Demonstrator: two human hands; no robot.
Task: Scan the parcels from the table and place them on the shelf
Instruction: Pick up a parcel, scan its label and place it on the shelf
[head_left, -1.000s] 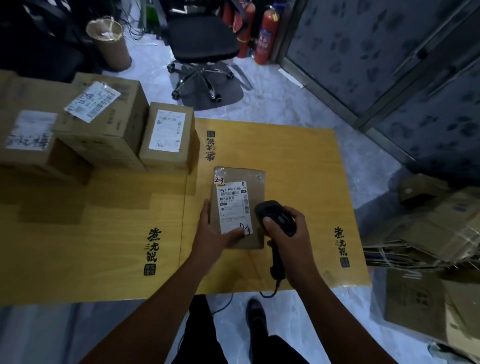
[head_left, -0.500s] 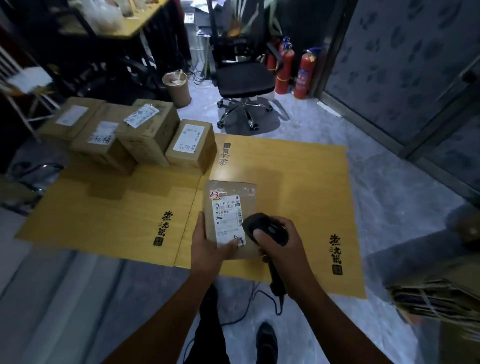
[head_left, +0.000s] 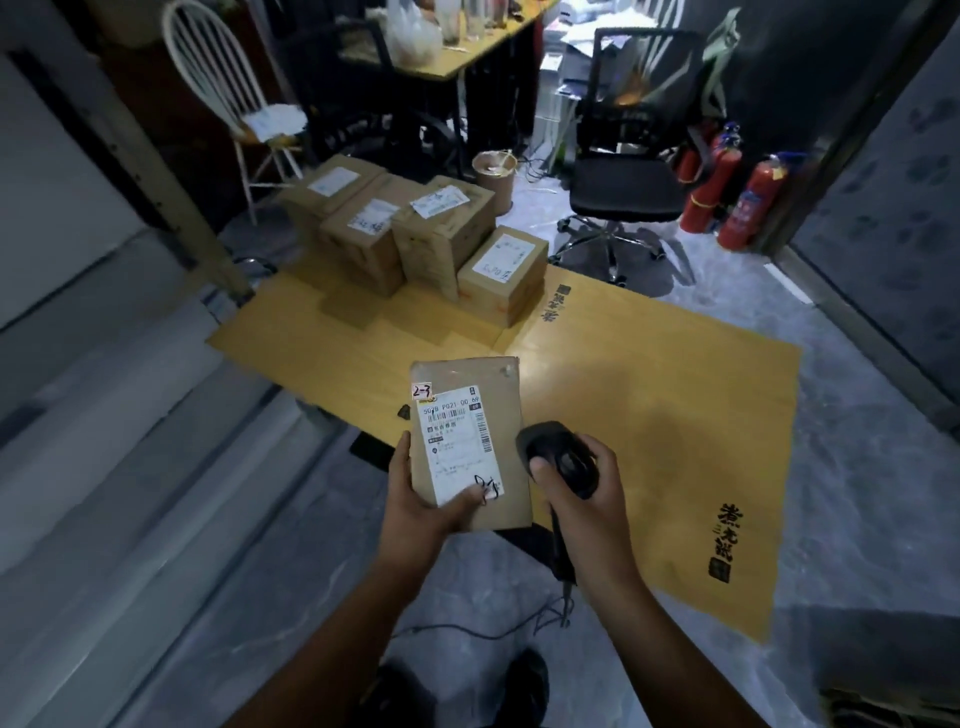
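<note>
My left hand (head_left: 423, 501) grips a flat brown parcel (head_left: 467, 384) by its lower left corner, thumb on its white shipping label; a small tag reads "2-3". The parcel is lifted off the yellow table (head_left: 649, 415), over its near edge. My right hand (head_left: 587, 486) holds a black corded barcode scanner (head_left: 561, 457) just right of the parcel, its head level with the label. Several cardboard boxes (head_left: 441, 234) with labels stand in a row at the table's far left corner.
A black office chair (head_left: 628, 171) and red fire extinguishers (head_left: 748, 202) stand behind the table. A white chair (head_left: 228, 78), a cluttered desk (head_left: 452, 47) and a round paper bin (head_left: 493, 179) are further back. A pale surface (head_left: 78, 364) runs along the left. The scanner cable trails on the floor.
The parcel has come up off the table in my left hand and moved toward me. My view has swung up and left, and the scanner stays beside the parcel.
</note>
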